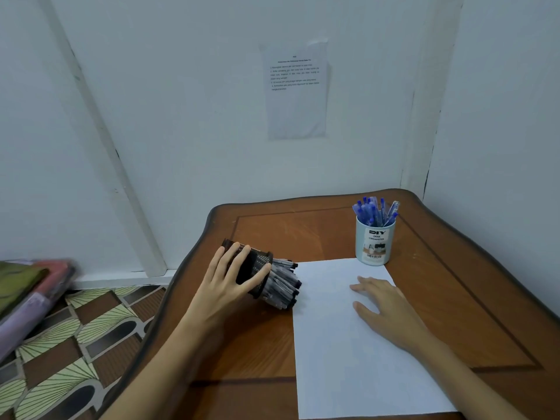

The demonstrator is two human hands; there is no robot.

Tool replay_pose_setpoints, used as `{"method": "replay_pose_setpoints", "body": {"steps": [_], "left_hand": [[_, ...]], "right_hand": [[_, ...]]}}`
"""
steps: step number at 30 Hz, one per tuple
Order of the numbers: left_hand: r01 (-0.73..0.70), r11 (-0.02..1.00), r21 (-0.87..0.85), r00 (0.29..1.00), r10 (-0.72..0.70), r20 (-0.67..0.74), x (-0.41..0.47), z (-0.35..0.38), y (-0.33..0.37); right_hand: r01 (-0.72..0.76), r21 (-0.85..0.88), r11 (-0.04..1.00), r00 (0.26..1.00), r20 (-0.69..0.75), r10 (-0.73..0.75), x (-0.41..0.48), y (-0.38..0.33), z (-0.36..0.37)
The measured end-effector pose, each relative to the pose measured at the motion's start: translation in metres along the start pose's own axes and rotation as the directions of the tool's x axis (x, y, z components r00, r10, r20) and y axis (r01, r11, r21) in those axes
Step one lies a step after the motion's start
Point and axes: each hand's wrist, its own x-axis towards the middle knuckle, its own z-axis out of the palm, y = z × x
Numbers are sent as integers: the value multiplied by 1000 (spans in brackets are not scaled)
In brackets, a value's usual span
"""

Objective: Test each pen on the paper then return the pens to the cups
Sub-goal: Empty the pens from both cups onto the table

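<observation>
A black mesh cup (256, 265) is tipped on its side over the brown table, its mouth facing right. My left hand (230, 278) grips it around the body. Several black-capped pens (283, 283) stick out of its mouth, reaching the left edge of the white paper (348, 359). My right hand (385, 307) rests flat on the paper with fingers spread. A pale blue cup (374, 245) labelled desk organizer stands upright just beyond the paper's far corner, holding several blue pens (375, 212).
The wooden table (303, 231) has a curved dark rim and sits in a corner between white walls. A printed sheet (295, 89) is taped to the wall. Patterned floor (75, 338) and a stack of coloured folders (27, 292) lie to the left.
</observation>
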Motion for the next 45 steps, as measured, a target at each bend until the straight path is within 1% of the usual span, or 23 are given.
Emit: {"method": "replay_pose_setpoints", "body": {"steps": [4,7,10,12,18,20,21,22,24,26,27,28,29,30,31,32,34,37,45], "left_hand": [[-13,999,46,997,9,76,-4,1,-12],[3,1000,11,992,-4,126,-5,-1,-17],[-21,1000,22,991,18,130,-15,6,-24],[1,999,33,995,-5,104,-25,17,-31],[137,990,-38,989,-135,55,-33,2,-54],[236,972,-10,969,-234,75,-37,1,-64],[313,949,-39,947,-308,92,-37,0,-67],[392,914,-105,918,-382,106,-35,-2,-67],[531,801,-277,847,-515,133,-29,-8,-64],[619,638,-458,754,-645,121,-25,-12,-57],[656,523,-545,683,-718,134,-23,-14,-53],[678,383,-627,597,-785,167,-21,-15,-49],[682,236,-692,507,-835,214,-16,-16,-46],[670,100,-736,431,-859,276,-10,-17,-42],[655,-1,-756,383,-862,333,-4,-18,-38],[640,-59,-766,363,-856,369,3,-19,-34],[610,-110,-785,372,-835,406,17,-16,-26],[569,-163,-806,419,-785,456,38,-1,-14],[538,-166,-827,544,-681,491,116,54,33]], "right_hand": [[-2,5,1000,1000,2,2,1,0,0],[2,8,1000,1000,-8,-2,1,1,1],[1,13,1000,1000,-9,-1,0,1,1],[-1,14,1000,1000,-3,1,0,2,2],[7,24,1000,1000,-16,-6,1,4,3],[9,21,1000,1000,-14,-8,1,4,2],[8,19,1000,1000,-11,-8,1,3,2],[6,16,1000,1000,-7,-6,1,3,2],[0,13,1000,1000,-1,0,1,2,1],[-5,18,1000,1000,1,5,1,1,0],[-7,18,1000,1000,2,7,1,0,0],[-9,18,1000,1000,3,9,0,-1,-1],[-11,20,1000,1000,3,11,0,-1,-1],[-13,21,1000,1000,4,13,0,-1,0],[-13,20,1000,1000,7,13,-1,-1,0],[-14,17,1000,1000,11,14,-1,-1,0],[-15,16,1000,1000,10,15,-1,-1,0],[-12,25,1000,1000,0,12,0,-1,1],[-14,54,998,1000,-22,15,1,3,4]]}}
